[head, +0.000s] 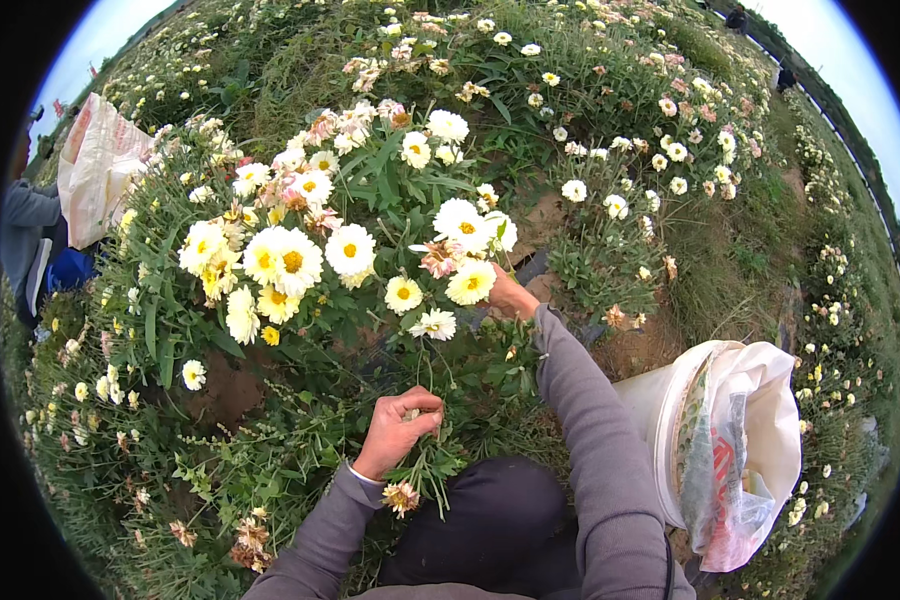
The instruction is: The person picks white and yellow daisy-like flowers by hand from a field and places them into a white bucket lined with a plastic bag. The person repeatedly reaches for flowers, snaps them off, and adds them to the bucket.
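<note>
My left hand (pixel 401 431) is closed near my knee, thumb against the fingers, with a bit of pale flower showing between them. Below it hangs a withered pinkish-brown flower head (pixel 400 498) among green leaves and stems. My right hand (pixel 506 294) reaches in behind a cluster of white and yellow chrysanthemum-like flowers (pixel 471 282); its fingers are mostly hidden by the blooms, so its grip does not show. Larger white blooms with yellow centres (pixel 292 262) stand to the left, with faded pink ones among them.
A white plastic bucket (pixel 645 397) lined with a white woven sack (pixel 776 420) leans at my right. On the far left another person (pixel 30 206) in a grey sleeve is beside a white sack (pixel 94 172). Flowering plants and weeds surround me, with brown soil between some.
</note>
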Motion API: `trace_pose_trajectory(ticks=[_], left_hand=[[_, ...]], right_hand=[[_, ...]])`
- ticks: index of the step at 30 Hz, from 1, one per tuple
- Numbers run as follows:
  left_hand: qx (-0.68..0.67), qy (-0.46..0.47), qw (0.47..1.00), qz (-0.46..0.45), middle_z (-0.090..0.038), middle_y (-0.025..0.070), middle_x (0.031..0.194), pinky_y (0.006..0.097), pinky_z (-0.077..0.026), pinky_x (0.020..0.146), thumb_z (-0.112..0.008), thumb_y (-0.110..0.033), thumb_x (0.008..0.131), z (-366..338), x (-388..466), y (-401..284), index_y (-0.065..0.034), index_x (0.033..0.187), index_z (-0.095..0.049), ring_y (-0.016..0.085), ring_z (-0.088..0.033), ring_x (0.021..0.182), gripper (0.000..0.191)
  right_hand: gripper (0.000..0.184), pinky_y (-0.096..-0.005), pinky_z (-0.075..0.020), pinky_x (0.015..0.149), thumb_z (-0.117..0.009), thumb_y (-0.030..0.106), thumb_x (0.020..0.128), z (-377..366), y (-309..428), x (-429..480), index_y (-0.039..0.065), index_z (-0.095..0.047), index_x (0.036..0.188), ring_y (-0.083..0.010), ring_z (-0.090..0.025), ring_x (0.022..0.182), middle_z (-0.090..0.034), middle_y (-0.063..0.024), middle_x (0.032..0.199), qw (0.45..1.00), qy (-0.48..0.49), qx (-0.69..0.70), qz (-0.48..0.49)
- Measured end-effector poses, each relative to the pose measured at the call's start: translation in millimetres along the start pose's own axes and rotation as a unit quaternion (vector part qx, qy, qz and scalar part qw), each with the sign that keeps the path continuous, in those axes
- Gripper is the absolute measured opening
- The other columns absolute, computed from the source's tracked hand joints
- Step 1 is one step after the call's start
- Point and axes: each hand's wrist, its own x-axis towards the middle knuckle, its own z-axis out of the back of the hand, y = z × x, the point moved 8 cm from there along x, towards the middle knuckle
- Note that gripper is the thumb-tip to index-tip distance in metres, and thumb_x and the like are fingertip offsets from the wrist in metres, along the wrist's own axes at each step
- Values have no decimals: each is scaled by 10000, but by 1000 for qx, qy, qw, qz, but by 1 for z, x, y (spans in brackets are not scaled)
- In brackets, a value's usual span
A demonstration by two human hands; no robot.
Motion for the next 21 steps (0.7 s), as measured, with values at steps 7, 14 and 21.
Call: trace_pose_trajectory(ticks=[7, 14, 21], left_hand=[[-26, -19, 999, 37, -569, 39, 813, 233, -446, 621, -573, -21, 801, -1, 0, 3, 35, 821, -626, 107, -553, 665, 80], [-108, -81, 990, 50, -608, 65, 777, 252, -443, 589, -594, -169, 858, 12, -10, 14, 27, 890, -619, 113, -546, 652, 201], [-123, -72, 986, 82, -625, 77, 777, 243, -446, 556, -607, -143, 842, 14, -14, 30, 7, 960, -623, 108, -552, 650, 191]], right_hand=[[326, -326, -539, 616, -607, 56, 794, -36, -13, -34, -73, -490, 1070, -165, -541, 764, -506, -79, 935, 954, -94, 282, -43], [168, -220, -240, 341, -541, 219, 901, -24, 0, -68, 53, -539, 878, -60, -344, 407, -538, -13, 681, 861, -236, 451, 17], [528, -200, -439, 670, -575, 24, 733, 53, 90, -78, 35, -474, 1251, -70, -539, 794, -588, -36, 1043, 948, -175, 197, 178]])
